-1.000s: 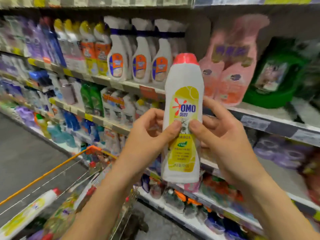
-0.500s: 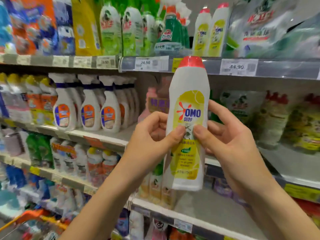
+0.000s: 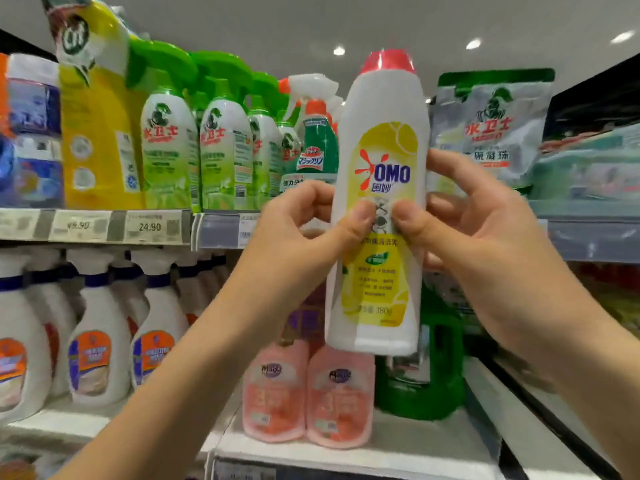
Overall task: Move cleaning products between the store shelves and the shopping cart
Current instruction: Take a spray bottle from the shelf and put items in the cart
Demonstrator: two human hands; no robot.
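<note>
Grey upper shelf [image 3: 221,233], left of the left hand [image 3: 301,237], carries green-capped spray bottles [image 3: 225,150]; white lower shelf [image 3: 398,448], below it, pink pouches [image 3: 341,396].

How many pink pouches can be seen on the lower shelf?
2. One pink pouch stands on the left, the second pink pouch beside it on the right, both below the white bottle. Others may stand hidden behind them.

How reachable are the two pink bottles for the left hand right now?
Probably not yet: the left hand grips the OMO bottle together with the right hand; the pink bottles stand unobstructed below.
</note>
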